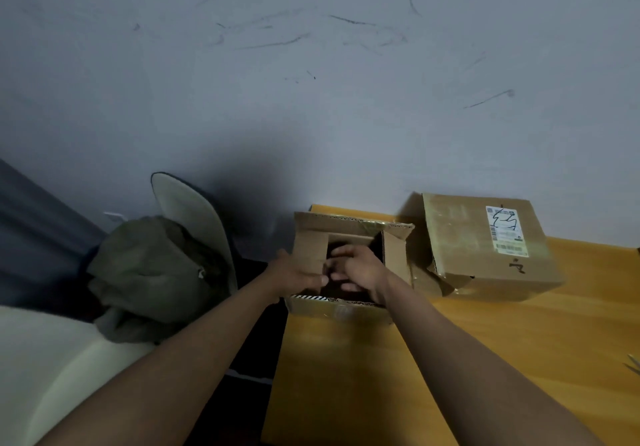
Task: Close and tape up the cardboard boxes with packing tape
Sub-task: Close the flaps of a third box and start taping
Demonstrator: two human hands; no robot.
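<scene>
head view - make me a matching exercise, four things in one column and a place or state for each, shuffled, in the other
Things:
1. open box
2. labelled box
3. green garment
4. wooden table

Places or states:
A. draped over a chair
B. lying tipped, right of the other box
C. under both boxes
D. flaps up, both hands at its opening

Pairs: 1-D, 2-B, 3-A, 4-C
</scene>
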